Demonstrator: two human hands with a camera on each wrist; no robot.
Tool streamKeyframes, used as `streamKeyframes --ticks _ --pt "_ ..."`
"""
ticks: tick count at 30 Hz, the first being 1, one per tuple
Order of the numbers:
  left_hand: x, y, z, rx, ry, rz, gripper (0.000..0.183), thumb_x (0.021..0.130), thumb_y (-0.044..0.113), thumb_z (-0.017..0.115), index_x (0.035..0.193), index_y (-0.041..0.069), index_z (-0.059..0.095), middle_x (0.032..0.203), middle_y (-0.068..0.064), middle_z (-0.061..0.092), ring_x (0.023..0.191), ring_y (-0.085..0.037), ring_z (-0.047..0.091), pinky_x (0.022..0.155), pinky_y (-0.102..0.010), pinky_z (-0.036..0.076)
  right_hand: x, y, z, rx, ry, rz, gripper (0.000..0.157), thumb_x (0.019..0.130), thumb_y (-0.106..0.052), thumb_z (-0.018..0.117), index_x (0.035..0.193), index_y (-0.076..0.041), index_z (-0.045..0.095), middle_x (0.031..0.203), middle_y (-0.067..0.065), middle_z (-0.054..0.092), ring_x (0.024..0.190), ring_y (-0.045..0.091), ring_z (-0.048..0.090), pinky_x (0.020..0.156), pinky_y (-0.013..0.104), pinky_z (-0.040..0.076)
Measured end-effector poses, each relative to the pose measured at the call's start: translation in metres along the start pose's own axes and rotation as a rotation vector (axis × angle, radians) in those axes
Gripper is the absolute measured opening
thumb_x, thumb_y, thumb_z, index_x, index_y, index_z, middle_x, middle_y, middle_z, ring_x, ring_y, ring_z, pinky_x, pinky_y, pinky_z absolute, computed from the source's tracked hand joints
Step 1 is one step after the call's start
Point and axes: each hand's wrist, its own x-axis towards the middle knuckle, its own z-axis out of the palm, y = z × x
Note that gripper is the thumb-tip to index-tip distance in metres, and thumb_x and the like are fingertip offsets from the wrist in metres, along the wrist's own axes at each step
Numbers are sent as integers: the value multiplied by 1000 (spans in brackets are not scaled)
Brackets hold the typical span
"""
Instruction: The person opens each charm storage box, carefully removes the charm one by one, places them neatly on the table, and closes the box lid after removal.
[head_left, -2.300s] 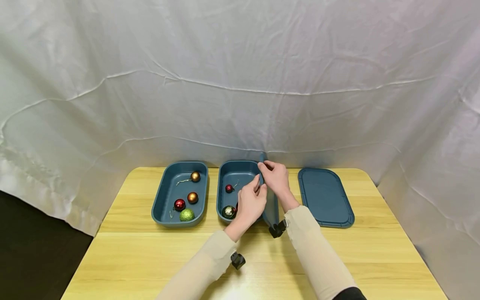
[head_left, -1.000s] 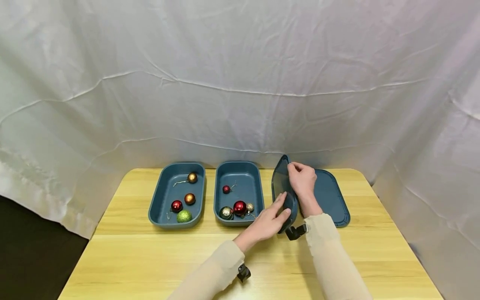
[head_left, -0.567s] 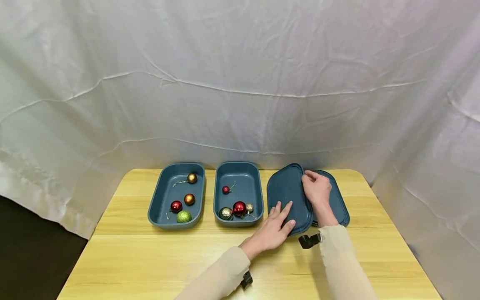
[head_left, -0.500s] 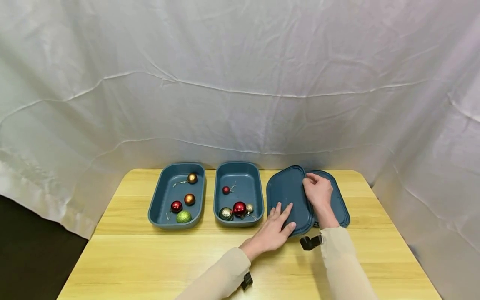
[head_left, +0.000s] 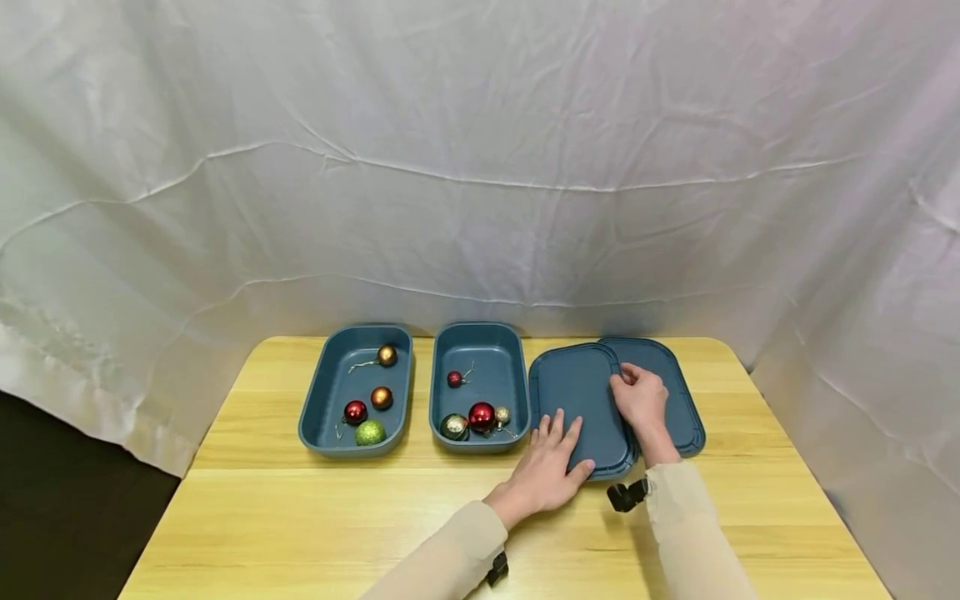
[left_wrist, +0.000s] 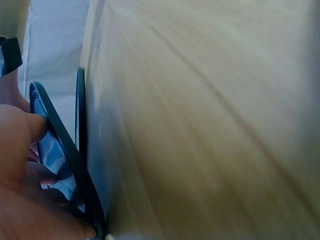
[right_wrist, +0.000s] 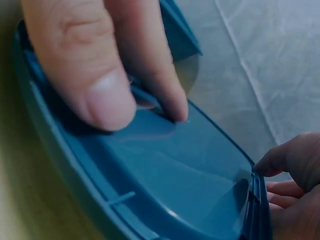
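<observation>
My right hand (head_left: pixel 642 400) pinches the right edge of a blue lid (head_left: pixel 573 379), thumb on top, as the right wrist view shows. That edge is raised off the table in the left wrist view. My left hand (head_left: pixel 547 467) rests on the lid's near left part with fingers spread; its thumb (right_wrist: pixel 107 102) lies on the lid in the right wrist view. A second blue lid (head_left: pixel 675 400) lies flat behind, partly overlapped by the first. Left of the held lid stands an uncovered blue box (head_left: pixel 487 333) with a small red bauble (head_left: pixel 454 379) and several other Christmas baubles.
Another uncovered blue box (head_left: pixel 322 392) stands farther left, holding two copper baubles, a red one and a glittery green bauble (head_left: pixel 371 432). Everything lies along the far side of the wooden table (head_left: pixel 337 525), before a grey-white curtain (head_left: pixel 480 208).
The lid, earlier on edge beside the middle box, has moved right and been lowered almost flat, partly over the other lid. Both hands moved right with it; the left spread its fingers on it.
</observation>
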Motion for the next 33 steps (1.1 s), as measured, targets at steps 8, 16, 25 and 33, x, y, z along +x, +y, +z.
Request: streamKeyframes --ticks 8,16,25,33 --pt "2 4 5 44 -12 -54 68 112 48 44 169 16 27 177 -17 16 164 -40 14 131 -56 23 1 14 7 -25 -29 4 52 101 -17 54 148 7 56 137 33 64 131 48 57 110 58 48" --pt "4 6 11 110 -13 -93 71 110 49 47 169 15 27 177 -15 16 164 -38 14 132 -53 23 0 20 12 -48 -16 3 53 101 -16 53 148 9 55 136 33 63 131 47 57 110 59 48" --pt "5 10 15 174 -2 -113 71 110 50 47 168 13 28 176 -15 18 164 -37 15 132 -51 23 0 25 18 -87 12 -37 51 101 -14 53 146 9 56 134 34 64 124 48 60 105 60 50" --pt "6 10 19 219 10 -120 70 111 49 47 168 13 30 176 -16 19 164 -37 16 132 -51 24 -5 30 21 -165 -4 -118 50 103 -13 53 147 10 54 140 36 61 132 53 57 109 63 49"
